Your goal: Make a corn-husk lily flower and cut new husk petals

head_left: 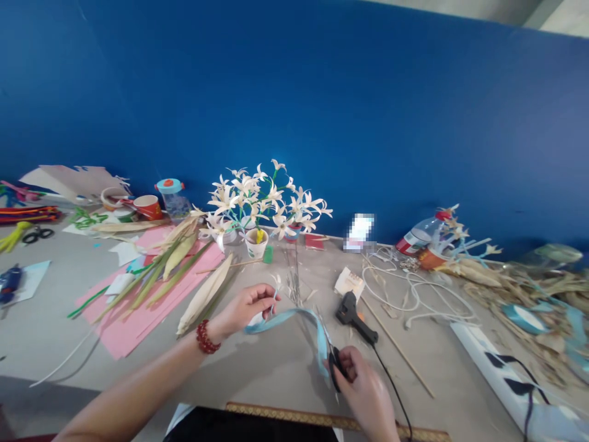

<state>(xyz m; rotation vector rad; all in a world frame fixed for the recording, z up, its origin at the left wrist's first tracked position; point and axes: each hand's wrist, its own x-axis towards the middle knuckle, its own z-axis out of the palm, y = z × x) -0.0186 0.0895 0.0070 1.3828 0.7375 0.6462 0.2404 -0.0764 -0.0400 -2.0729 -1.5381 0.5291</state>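
My left hand [246, 307], with a red bead bracelet on the wrist, pinches one end of a light blue ribbon [294, 316] above the grey table [267, 362]. The ribbon arcs to the right and drops toward my right hand [363, 383]. That hand grips black-handled scissors [332, 353], whose blades point up along the ribbon. A black glue gun [355, 316] lies just behind my right hand, its cord running toward me.
White paper flowers [257, 202] stand in small cups at the back. Dried husk leaves [202, 294] lie on pink paper [138, 313] to the left. A white cord [414, 288], thin wooden stick [400, 350], plastic bottle [421, 236], husk scraps, ribbon roll [524, 318] and power strip [506, 380] fill the right.
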